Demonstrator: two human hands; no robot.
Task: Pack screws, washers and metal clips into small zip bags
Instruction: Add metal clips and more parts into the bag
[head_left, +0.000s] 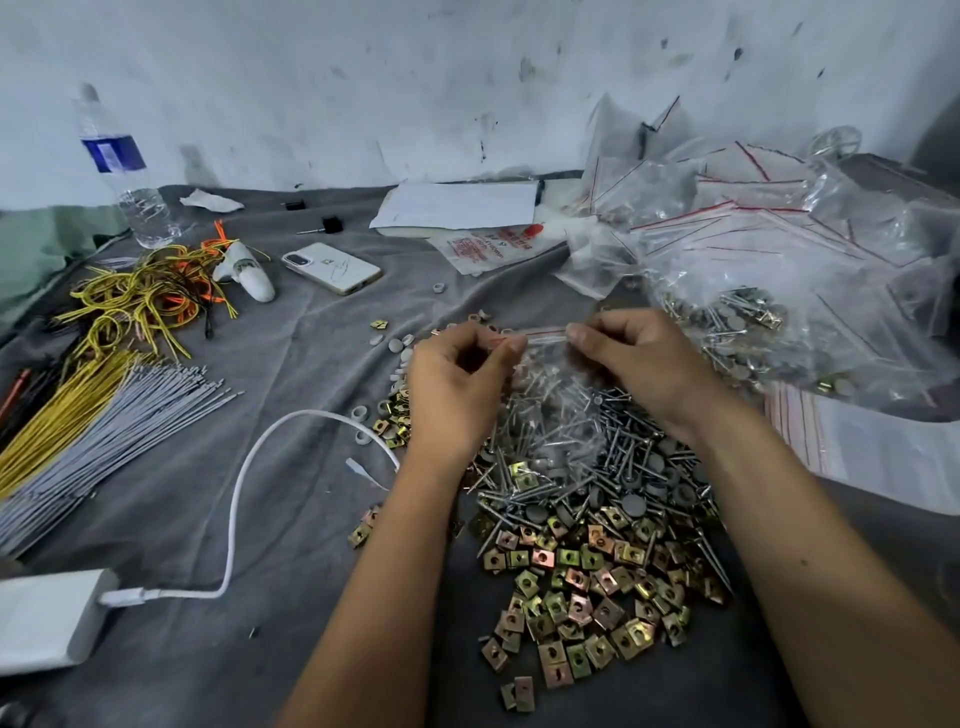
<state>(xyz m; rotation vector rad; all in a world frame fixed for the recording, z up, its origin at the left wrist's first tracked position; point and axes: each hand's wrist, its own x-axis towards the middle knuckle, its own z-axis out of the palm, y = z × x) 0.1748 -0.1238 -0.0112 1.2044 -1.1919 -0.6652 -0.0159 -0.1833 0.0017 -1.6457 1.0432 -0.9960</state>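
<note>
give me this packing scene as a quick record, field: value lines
left hand: pinches zip bag's top edge
right hand: pinches the same edge
zip bag: clear, red strip, held above screws
screws: loose pile under the hands
metal clips: heap nearest the camera
filled bags: piled far right
phone: face down, far left of hands

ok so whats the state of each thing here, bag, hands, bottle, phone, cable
small zip bag: held up by its top strip, screws inside
left hand: pinching the bag's top edge
right hand: pinching the bag's top edge
water bottle: upright, nearly empty
phone: lying face down
white cable: plugged into the power bank
big bag of packed bags: open, heaped full
</note>
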